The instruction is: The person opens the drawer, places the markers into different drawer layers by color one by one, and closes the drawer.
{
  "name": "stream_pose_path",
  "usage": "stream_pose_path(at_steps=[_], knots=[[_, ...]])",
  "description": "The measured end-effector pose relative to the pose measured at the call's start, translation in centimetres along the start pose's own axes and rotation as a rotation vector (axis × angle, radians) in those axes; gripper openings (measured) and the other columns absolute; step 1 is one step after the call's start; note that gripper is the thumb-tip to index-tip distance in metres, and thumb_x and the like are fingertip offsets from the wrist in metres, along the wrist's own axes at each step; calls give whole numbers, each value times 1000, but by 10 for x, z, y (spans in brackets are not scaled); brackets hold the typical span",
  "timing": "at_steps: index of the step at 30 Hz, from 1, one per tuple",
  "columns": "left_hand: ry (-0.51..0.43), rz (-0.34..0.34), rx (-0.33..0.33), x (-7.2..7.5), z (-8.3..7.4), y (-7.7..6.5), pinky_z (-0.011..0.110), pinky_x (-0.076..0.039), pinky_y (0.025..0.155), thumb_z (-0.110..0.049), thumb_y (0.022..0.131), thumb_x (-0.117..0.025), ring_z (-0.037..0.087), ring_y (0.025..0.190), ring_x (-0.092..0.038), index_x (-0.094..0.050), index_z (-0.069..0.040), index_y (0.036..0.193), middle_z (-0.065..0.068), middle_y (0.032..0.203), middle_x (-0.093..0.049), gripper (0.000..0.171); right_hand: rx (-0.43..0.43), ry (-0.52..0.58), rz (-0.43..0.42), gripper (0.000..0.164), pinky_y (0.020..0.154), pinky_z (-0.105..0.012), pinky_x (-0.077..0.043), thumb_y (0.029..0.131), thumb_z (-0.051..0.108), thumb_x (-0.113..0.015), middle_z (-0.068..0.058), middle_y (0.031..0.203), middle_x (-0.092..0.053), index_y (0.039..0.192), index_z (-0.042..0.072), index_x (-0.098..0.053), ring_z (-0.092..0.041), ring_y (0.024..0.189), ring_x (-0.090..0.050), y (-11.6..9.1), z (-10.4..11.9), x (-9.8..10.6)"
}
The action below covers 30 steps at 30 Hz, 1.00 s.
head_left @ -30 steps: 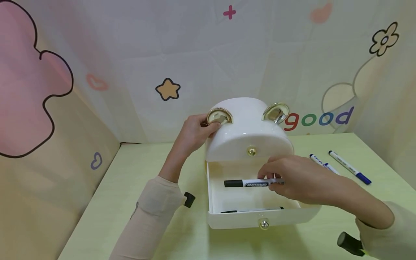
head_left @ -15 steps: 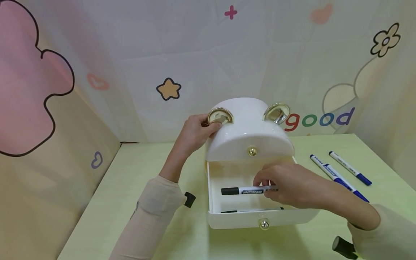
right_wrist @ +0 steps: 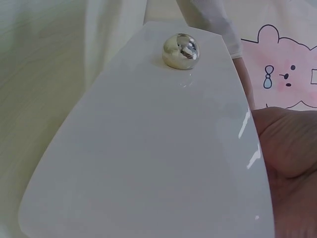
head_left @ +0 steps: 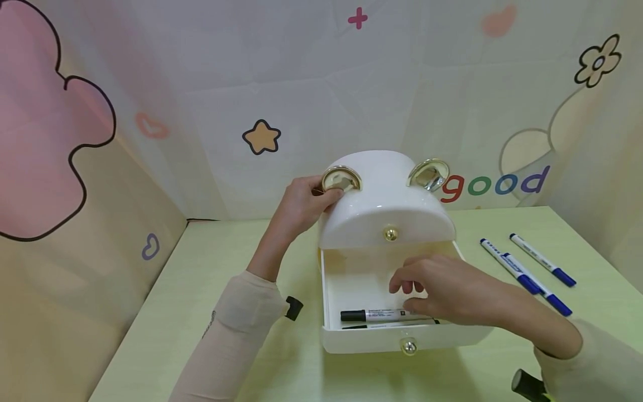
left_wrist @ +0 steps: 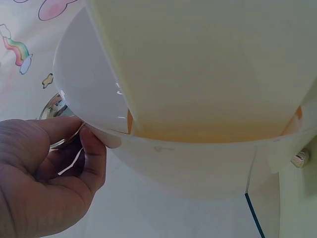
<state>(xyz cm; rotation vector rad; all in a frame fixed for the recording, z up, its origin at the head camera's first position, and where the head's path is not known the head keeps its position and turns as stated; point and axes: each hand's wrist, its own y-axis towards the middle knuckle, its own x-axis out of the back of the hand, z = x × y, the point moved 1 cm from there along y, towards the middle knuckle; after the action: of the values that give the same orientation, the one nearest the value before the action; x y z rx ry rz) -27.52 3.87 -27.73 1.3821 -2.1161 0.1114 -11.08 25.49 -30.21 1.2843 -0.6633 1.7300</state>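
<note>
A white rounded storage box with gold ear-like discs stands on the table, its lower drawer pulled out. My left hand grips the left gold ear; in the left wrist view its thumb and fingers meet at the ear, beside the box wall. Over the drawer hovers my right hand, fingers loosely bent and holding nothing. A black-capped whiteboard marker lies in the drawer near its front, partly beneath the right hand's thumb. Another black-capped marker lies alongside, mostly hidden by the drawer front.
Several blue-capped markers lie on the green table right of the box. The upper drawer, with a gold knob, is closed. In the right wrist view, the lower drawer's front and knob fill the middle. A printed curtain hangs behind.
My right hand has lowered the black-capped marker toward the drawer's front and let go of it; it now lies beside the other one. The left hand has kept its grip on the ear.
</note>
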Motion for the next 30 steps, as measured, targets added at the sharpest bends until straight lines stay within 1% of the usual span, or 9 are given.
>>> stream_pose_path(at_steps=[2,8,12,14,19,21,25,27,30], knots=[[-3,-1,-1,0,0,0,28,-45,69,-18,99,-70,17,75,-57,-71,-3,93,4,78,-65,17,-9,6,-1,20,69,-27,-50,85,14,-86,12,91,-65,101,22,-76,-7,80,-57,-1,0,0],[-5,-5,-1,0,0,-1,28,-45,69,-18,99,-70,16,75,-57,-71,-3,94,4,78,-64,16,-73,41,-5,18,72,-29,-52,89,20,-83,13,96,-67,106,21,-76,-6,83,-59,-6,1,2],[-7,-3,1,0,0,0,28,-46,69,-18,99,-70,16,76,-58,-71,-2,95,4,79,-65,16,-111,70,-42,18,71,-27,-52,91,24,-82,15,93,-65,108,20,-76,-7,83,-58,-11,3,3],[-8,-2,2,0,0,0,27,-46,70,-18,99,-70,16,76,-58,-72,-2,95,4,80,-66,16,-120,62,-83,18,71,-28,-53,91,25,-81,17,93,-65,108,21,-76,-8,85,-58,-16,6,3],[-9,0,16,0,-1,-1,28,-46,70,-20,100,-70,17,78,-59,-72,-2,98,5,83,-67,17,-125,5,-237,18,73,-30,-55,90,22,-82,16,98,-66,106,25,-75,-7,89,-60,-33,14,2],[-12,-2,21,1,-1,-1,28,-46,70,-20,100,-70,17,78,-59,-72,-2,99,5,84,-67,17,-147,6,-275,19,72,-28,-55,90,21,-83,16,99,-65,106,26,-75,-6,89,-60,-38,16,2],[-14,-4,21,0,-1,-1,28,-46,70,-19,99,-70,17,78,-59,-72,-2,99,5,84,-67,17,-199,31,-326,22,68,-25,-54,88,20,-85,17,98,-63,107,26,-76,-8,90,-60,-48,18,2],[-12,-4,21,0,-1,0,28,-46,69,-19,99,-70,17,78,-58,-72,-2,98,5,84,-67,17,-192,24,-377,25,65,-24,-53,86,17,-86,20,97,-63,107,27,-75,-7,88,-60,-53,18,1],[-8,-5,21,-1,0,0,27,-46,70,-19,99,-70,17,78,-59,-72,-2,99,6,85,-67,17,-137,2,-482,31,60,-22,-50,83,11,-87,22,95,-63,105,28,-74,-4,85,-59,-61,20,-1]])
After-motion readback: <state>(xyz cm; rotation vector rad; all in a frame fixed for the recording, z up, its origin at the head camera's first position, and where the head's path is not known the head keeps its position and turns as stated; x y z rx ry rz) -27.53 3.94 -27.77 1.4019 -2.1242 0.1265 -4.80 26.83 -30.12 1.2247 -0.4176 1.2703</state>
